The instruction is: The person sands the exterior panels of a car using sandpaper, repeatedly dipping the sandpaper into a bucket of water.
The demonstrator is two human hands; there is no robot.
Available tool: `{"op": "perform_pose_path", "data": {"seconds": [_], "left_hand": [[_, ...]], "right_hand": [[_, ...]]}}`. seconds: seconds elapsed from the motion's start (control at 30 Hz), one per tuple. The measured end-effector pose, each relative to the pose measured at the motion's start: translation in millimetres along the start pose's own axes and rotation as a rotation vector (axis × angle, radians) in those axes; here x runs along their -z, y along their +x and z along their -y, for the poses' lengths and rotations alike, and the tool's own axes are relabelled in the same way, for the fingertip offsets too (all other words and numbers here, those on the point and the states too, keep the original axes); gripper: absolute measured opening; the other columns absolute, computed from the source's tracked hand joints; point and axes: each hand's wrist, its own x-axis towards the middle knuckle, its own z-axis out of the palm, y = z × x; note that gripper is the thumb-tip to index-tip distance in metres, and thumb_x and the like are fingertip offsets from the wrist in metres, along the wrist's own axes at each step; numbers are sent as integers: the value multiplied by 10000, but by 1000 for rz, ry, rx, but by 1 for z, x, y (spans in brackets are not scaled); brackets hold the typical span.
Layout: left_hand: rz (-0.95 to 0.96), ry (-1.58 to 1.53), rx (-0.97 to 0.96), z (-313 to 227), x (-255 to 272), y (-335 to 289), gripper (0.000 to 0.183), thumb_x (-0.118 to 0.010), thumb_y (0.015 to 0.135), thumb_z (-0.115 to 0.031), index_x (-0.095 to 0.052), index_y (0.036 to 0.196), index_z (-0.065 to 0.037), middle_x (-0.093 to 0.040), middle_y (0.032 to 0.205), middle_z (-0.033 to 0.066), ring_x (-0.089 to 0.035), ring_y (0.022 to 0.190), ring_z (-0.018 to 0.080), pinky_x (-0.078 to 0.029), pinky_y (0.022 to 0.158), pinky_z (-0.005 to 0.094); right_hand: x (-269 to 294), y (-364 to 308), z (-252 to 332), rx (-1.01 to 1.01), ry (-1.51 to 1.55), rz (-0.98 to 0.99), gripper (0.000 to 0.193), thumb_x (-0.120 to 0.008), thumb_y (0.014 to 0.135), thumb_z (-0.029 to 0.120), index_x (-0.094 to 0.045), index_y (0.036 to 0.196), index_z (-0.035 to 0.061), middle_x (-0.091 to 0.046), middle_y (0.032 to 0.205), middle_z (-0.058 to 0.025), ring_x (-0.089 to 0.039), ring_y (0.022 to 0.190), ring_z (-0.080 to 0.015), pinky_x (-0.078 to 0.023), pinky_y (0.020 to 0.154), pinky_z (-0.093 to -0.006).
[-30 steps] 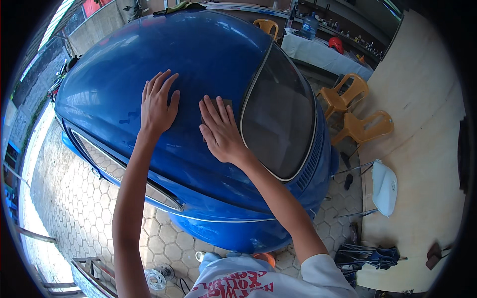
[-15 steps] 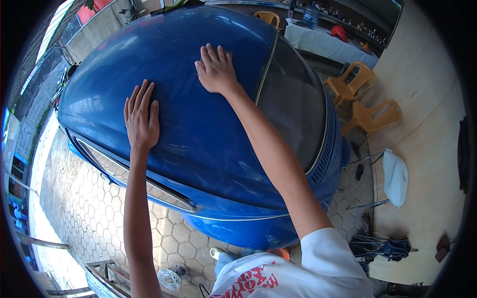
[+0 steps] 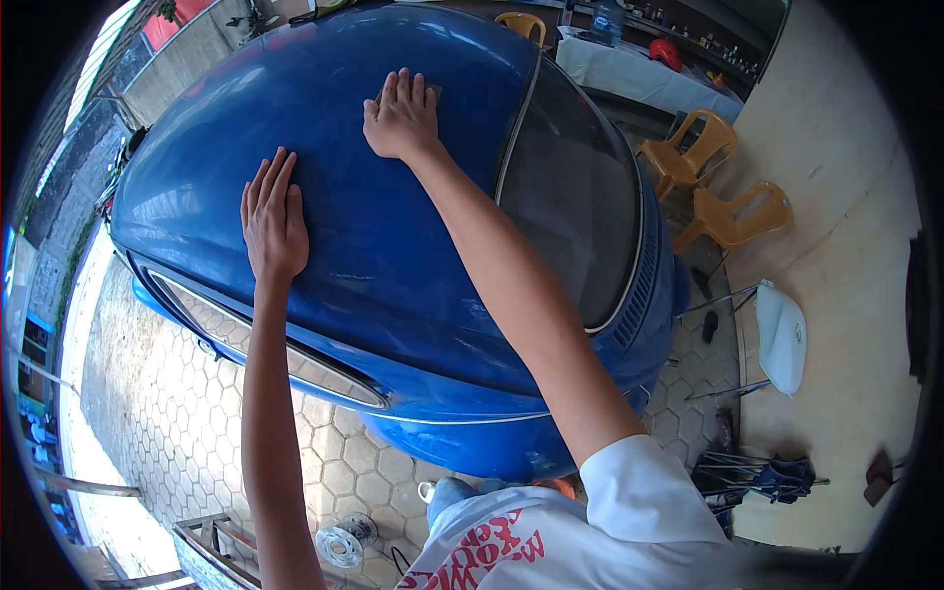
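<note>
The blue roof of a rounded car fills the middle of the view, glossy in places with pale streaks. Flat on its near left part rests my left hand, fingers stretched out and holding nothing. Farther up and to the right, my right hand presses down on the roof with its fingers close together. Under those fingers a small brownish flat piece peeks out at the right side; most of it is covered, and its kind cannot be made out.
Right of the roof is the car's dark window. Beyond it stand brown plastic chairs, a white folding chair and a cloth-covered table bearing a red helmet. A metal spool-like part sits on the paving.
My right hand has slid a little up and left over the roof with the brownish piece beneath it. My left hand stays flat, nearly in the same place. The view has shifted slightly.
</note>
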Motion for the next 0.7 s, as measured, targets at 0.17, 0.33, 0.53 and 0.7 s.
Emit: {"op": "perform_pose_path", "data": {"seconds": [0.17,0.33,0.53,0.7], "left_hand": [[-1,-45,36,16,7,-12,458,-328,1042,-307,-541,1410,-136,-492,1486,39,-374,1430,238,-206,1213,430],[11,-45,20,11,4,-11,461,-354,1034,-321,-533,1418,-137,-485,1492,33,-354,1440,234,-190,1219,413],[-20,1,5,-3,-3,0,453,-378,1025,-315,-539,1411,-143,-493,1486,28,-369,1431,227,-194,1219,413],[9,-36,34,22,9,-19,452,-390,1021,-309,-535,1411,-133,-464,1508,45,-345,1445,241,-204,1214,417]], "right_hand": [[14,-108,64,341,44,-12,628,-373,1021,360,-336,1478,-69,-296,1563,-241,-245,1463,-408,-178,1198,-509],[47,-119,23,402,32,24,617,-371,1026,371,-347,1483,-42,-303,1567,-220,-247,1467,-396,-196,1195,-508],[25,-26,-1,-77,-118,73,688,-212,1044,476,-266,1524,-14,-256,1591,-213,-186,1486,-398,-114,1214,-495],[25,-134,61,321,-32,11,649,-360,1031,413,-318,1502,-30,-261,1588,-214,-228,1475,-391,-179,1203,-506]]}}
